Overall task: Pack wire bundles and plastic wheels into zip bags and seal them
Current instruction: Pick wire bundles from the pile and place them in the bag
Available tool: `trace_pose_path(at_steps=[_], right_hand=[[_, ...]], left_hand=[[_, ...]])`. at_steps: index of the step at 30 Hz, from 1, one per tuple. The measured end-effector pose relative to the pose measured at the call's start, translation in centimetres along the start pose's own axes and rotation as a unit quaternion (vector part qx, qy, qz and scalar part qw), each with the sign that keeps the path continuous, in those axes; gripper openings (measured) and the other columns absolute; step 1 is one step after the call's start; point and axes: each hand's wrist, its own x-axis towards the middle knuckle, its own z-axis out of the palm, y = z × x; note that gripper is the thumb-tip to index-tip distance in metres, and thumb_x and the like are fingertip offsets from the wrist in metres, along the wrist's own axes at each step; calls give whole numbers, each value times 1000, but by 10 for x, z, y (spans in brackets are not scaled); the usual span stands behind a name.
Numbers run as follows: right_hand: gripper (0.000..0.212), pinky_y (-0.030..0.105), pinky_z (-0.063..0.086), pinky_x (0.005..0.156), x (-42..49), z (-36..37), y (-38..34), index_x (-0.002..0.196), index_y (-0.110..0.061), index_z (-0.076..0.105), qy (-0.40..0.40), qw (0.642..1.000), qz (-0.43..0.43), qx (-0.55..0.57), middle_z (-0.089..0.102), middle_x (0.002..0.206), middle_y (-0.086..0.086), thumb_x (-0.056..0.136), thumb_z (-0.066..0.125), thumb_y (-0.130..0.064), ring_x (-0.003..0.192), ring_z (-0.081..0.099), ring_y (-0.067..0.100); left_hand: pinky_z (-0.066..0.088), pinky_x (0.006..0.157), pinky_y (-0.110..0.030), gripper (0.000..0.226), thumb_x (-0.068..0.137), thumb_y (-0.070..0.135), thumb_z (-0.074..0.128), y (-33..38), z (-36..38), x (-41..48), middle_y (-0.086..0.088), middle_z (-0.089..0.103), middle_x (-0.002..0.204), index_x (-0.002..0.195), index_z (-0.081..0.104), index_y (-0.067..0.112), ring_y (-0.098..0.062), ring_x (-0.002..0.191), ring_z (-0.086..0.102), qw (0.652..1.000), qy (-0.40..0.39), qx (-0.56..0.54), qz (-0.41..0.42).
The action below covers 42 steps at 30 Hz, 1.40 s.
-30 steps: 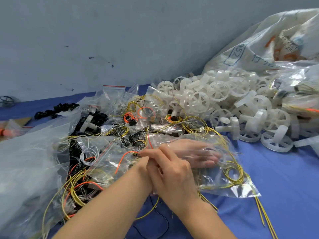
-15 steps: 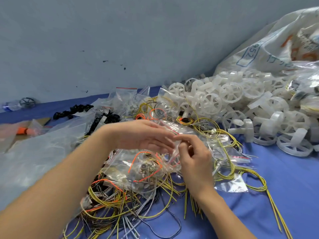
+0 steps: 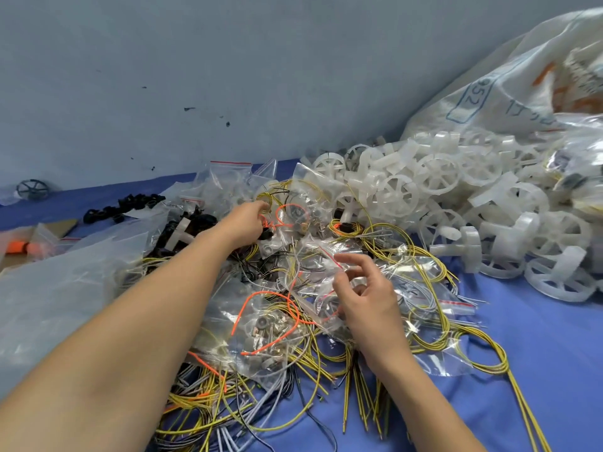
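We see left hand (image 3: 247, 221) touching the far yellow wire bundle (image 3: 269, 198), grip unclear; right hand (image 3: 366, 296) nearer us, fingers slack.

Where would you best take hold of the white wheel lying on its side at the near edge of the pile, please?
I'd take the white wheel by its stub shaft, which sticks out sideways toward the yellow wires, clear of the heap. Come down from above on the near side, over the bare blue cloth, pinching across the shaft; other wheels crowd its rim behind.
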Motion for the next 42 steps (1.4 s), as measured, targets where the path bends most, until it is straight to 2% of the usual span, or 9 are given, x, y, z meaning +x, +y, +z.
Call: trace_pose_path(at_steps=[4,9,14,17,21,26,33,37,42], right_hand=[[24,18,44,48,2,0,4,112,-40,62,0,1000,12,13,62,85,-9,96,59,-23,54,61,10],[25,17,43,47,3,0,6,111,-42,63,-3,1000,5,7,62,81,-11,96,59,-23,51,58,5],[25,23,46,49,1,-1,6,110,-46,60,-9,1000,-2,-10,63,84,-17,97,57,-25,52,58,7],[24,22,45,49,0,0,5,110,-46,60,-6,1000,-2,-16,63,84,-15,97,57,-27,52,58,8],[22,26,48,49,-3,3,3,112,-43,63,11,999,-9,-36,64,82,-7,97,58,-28,54,59,10],[21,37,52,64,-8,5,-2,113,-39,66,37,994,-53,-91,66,86,-6,96,59,-27,68,63,15],[25,11,40,58,-20,3,-13,112,-34,68,55,975,-178,-119,63,87,-11,94,62,-17,63,58,11],[25,22,47,62,-26,4,-18,111,-32,68,41,952,-254,-168,58,92,-14,91,54,-27,68,56,7],[28,34,50,80,-22,-1,-25,111,-29,69,59,931,-310,-181,60,98,-10,91,51,-23,91,60,13]], left_hand=[[40,108,-42,51,93,-2,41,-8,7,16,-9,52,142,140,49,15,-29,129,49,993,-6,119,-2],[52,86,-47,16,94,4,45,-18,-3,9,-14,63,108,89,58,12,-31,92,57,971,-10,237,-19],[50,89,-41,28,102,16,46,-29,-26,-14,-12,71,110,110,72,10,-29,99,65,988,113,104,10],[47,69,-33,32,103,26,45,-16,-47,-43,-11,71,88,100,73,11,-26,79,66,976,216,-31,28],[47,43,-21,29,103,28,44,17,-60,-93,-1,69,72,84,64,17,-11,51,61,957,22,-290,18],[41,39,-21,30,102,33,46,49,-38,-137,2,62,57,88,63,13,-13,44,54,936,-211,-281,22],[39,41,-19,44,101,40,44,80,-1,-147,2,57,47,72,59,9,-13,38,47,976,-169,-128,41],[28,35,-13,29,96,7,36,100,3,-150,8,47,38,74,55,11,-3,29,35,956,-244,-155,54],[33,43,-14,50,87,-12,30,119,0,-150,9,47,53,59,54,21,-1,43,39,913,-333,-225,69]])
